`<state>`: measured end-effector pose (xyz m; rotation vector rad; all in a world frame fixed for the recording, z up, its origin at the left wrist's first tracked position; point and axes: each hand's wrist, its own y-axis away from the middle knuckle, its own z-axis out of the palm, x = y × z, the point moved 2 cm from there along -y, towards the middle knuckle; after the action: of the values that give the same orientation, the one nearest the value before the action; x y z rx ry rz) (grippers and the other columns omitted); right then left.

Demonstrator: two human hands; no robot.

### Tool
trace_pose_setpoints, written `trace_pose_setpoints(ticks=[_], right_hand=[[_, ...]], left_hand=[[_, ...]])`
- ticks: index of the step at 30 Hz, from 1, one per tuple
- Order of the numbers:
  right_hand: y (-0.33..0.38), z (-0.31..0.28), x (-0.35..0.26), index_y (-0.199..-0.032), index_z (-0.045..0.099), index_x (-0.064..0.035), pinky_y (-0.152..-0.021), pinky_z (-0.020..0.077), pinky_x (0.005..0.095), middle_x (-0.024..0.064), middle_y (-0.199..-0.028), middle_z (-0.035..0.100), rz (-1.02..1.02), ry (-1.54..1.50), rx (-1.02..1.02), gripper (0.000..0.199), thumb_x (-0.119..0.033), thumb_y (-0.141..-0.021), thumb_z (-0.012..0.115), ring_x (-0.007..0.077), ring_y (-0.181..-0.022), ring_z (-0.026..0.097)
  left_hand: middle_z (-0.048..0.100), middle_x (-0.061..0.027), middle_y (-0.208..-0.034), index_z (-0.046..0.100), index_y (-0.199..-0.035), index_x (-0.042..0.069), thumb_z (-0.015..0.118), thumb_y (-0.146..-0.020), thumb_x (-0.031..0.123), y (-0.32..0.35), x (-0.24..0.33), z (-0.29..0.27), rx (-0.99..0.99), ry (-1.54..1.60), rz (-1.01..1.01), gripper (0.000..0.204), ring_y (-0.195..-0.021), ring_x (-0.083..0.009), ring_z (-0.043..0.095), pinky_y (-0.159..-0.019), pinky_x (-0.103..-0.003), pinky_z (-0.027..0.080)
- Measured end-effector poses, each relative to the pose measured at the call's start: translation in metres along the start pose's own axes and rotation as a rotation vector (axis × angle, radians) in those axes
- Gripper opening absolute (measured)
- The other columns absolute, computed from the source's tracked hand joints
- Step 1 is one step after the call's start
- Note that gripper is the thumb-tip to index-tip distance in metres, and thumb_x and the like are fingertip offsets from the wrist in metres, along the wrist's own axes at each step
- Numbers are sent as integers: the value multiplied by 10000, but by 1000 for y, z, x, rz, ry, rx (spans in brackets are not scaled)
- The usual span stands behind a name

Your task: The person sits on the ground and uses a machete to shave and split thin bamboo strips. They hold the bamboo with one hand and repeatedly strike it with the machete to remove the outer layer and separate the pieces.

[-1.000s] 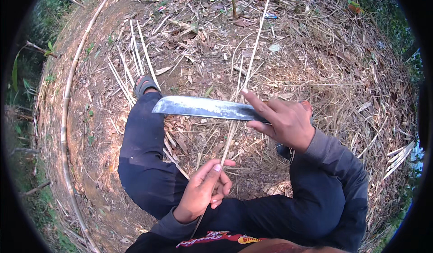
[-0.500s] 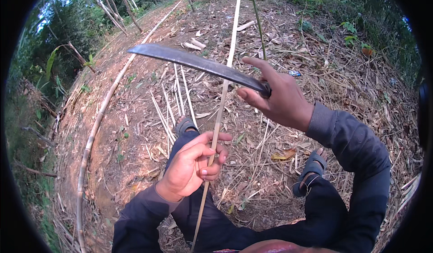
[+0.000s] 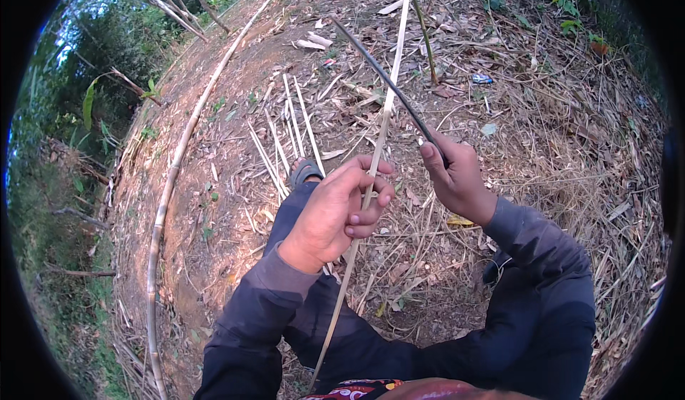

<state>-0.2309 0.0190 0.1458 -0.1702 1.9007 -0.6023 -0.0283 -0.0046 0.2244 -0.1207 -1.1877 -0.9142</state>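
My left hand [image 3: 334, 211] is closed around a long thin bamboo strip [image 3: 385, 107] that runs from near my lap up and away across the ground. My right hand [image 3: 458, 179] grips the handle of a long dark machete [image 3: 382, 75]. Its blade is seen edge-on and points up-left, crossing the strip just above my left hand. Whether the blade touches the strip is unclear. My legs in dark trousers stretch forward, with a sandalled foot [image 3: 305, 171] beyond my left hand.
Several pale split bamboo strips [image 3: 289, 132] lie on the ground ahead of my foot. A long bamboo pole [image 3: 171, 186] curves along the left. Dry leaves and straw litter cover the dirt; green bushes [image 3: 85, 100] stand at the far left.
My right hand has turned the machete from flat and broadside to edge-on, and brought it to the strip. My left hand has moved up along the strip. My view has tilted up.
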Motion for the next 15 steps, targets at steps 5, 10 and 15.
trace_pose_setpoints(ticks=[5,10,15], right_hand=[[23,-3,-22,-1501,416,-127,-528,493,413,144,-660,640,-121,385,-138,702,-456,-932,664,315,-568,660],[35,-9,-15,-1501,420,-116,-556,517,388,149,-770,682,-222,290,-25,706,-420,-922,684,293,-617,679],[31,-11,-15,-1489,442,-109,-562,525,384,142,-849,701,-248,264,34,664,-390,-933,672,281,-607,666]], left_hand=[[417,66,-689,571,-1212,52,544,-1025,233,-28,48,-50,135,-108,257,262,-465,-9,286,-377,-187,182],[455,44,-705,563,-1065,61,564,-1012,243,-40,39,-35,238,-320,218,190,-454,-26,301,-373,-197,215],[430,40,-716,501,-963,94,491,-1038,224,-40,10,-20,204,-462,42,151,-468,-24,289,-392,-201,188]])
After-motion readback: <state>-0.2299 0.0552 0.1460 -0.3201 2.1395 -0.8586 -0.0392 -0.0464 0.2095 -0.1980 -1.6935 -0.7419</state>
